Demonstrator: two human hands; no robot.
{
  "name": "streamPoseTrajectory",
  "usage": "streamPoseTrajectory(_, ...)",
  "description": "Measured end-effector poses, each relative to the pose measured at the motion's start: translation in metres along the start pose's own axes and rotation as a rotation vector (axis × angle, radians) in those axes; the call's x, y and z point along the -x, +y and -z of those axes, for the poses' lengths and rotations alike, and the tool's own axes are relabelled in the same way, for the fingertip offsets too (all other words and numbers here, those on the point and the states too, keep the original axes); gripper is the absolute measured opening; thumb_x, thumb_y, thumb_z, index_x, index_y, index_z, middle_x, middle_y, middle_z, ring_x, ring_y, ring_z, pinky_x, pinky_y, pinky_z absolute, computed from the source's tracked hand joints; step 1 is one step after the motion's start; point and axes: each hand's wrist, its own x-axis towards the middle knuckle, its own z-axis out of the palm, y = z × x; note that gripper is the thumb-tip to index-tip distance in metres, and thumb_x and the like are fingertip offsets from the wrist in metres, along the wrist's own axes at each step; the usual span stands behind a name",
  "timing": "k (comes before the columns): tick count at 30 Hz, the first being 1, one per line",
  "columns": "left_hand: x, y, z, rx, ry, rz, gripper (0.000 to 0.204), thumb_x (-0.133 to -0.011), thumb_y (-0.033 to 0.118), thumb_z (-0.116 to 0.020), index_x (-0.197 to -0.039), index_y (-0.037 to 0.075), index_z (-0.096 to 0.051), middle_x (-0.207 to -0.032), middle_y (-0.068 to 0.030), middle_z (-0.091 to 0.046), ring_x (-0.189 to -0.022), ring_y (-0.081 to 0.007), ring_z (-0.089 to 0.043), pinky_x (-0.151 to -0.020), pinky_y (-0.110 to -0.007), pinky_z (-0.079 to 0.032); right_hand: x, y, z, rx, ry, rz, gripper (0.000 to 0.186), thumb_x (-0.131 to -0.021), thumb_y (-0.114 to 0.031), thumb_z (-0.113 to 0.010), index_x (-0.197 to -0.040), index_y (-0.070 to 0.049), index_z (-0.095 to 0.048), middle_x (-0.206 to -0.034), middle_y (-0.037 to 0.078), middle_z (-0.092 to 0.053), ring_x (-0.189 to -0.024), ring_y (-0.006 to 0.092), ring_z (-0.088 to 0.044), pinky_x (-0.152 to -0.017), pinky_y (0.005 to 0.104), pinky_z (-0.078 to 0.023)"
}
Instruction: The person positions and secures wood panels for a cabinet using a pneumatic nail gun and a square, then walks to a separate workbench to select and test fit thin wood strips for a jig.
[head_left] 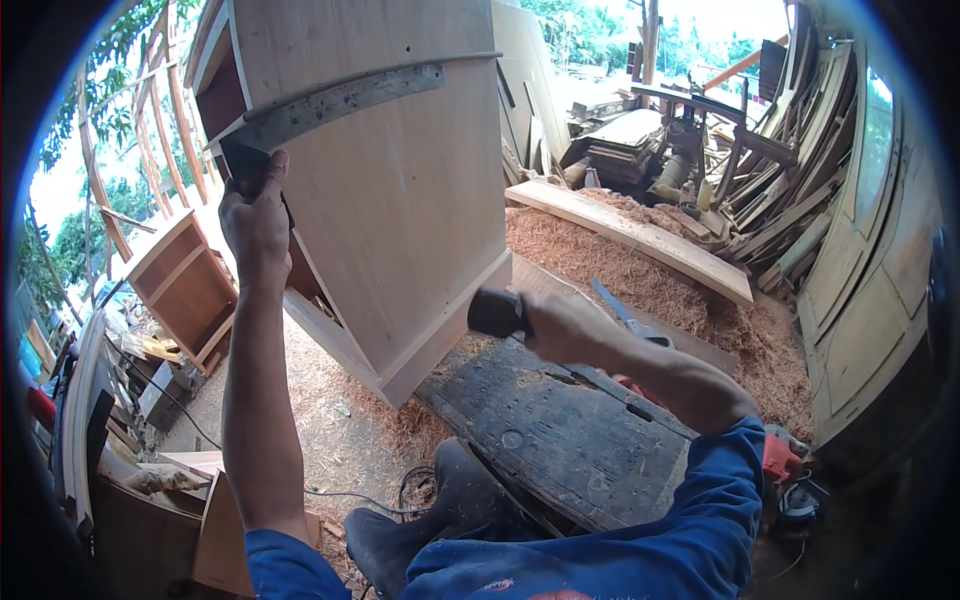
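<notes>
My left hand [258, 215] is closed around the dark stock of a try square [345, 105]. The square's long metal blade lies across the side of a pale wooden cabinet [400, 190], just under a thin raised strip. The stock sits at the cabinet's left edge. Beside the cabinet's lower right edge, my right hand [560, 328] is closed on a black blocky tool [497, 312]. Its handle is hidden in my fist, and blur keeps me from telling its exact kind.
A dark, worn workbench [540, 420] stands before me, with a blue-and-grey tool [625, 315] beyond it. A long plank [640, 235] lies on wood shavings [570, 250]. At lower right is a red power tool [780, 455]; at left, a brown wooden case [185, 280] and a cable [180, 400].
</notes>
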Motion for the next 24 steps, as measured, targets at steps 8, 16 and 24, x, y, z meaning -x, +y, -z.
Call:
streamPoseTrajectory(8,-0.008,-0.010,0.009,0.013,-0.029,0.013,0.043,-0.087,0.038,-0.079,-0.100,-0.001,-0.066,-0.099,-0.0109,-0.067,-0.091,-0.0216,-0.061,-0.086,-0.037,-0.048,0.063,-0.012,-0.113,0.235,-0.321,0.063,0.056,-0.096,-0.011,-0.045,-0.145,0.012,-0.031,-0.101,0.027,-0.068,-0.086,0.0346,-0.072,-0.071,0.0437,-0.058)
streamPoseTrajectory(16,-0.001,0.000,0.003,0.025,-0.032,0.015,0.046,-0.087,0.036,-0.079,-0.108,-0.003,-0.065,-0.106,-0.0123,-0.068,-0.099,-0.0215,-0.061,-0.090,-0.036,-0.047,-0.008,-0.036,-0.025,0.188,-0.250,0.238,0.049,-0.096,-0.020,-0.059,-0.135,0.007,-0.048,-0.092,0.024,-0.066,-0.078,0.0295,-0.070,-0.064,0.0384,-0.059)
streamPoseTrajectory(24,-0.002,-0.003,0.002,0.014,0.002,0.077,0.045,-0.087,0.033,-0.079,-0.109,-0.003,-0.064,-0.107,-0.0117,-0.068,-0.099,-0.0206,-0.061,-0.091,-0.035,-0.047,-0.223,-0.019,0.131,0.024,1.132,0.555,0.045,-0.084,-0.001,-0.062,-0.127,-0.013,-0.061,-0.127,0.009,-0.059,-0.123,0.0301,-0.055,-0.099,0.0413,-0.051)
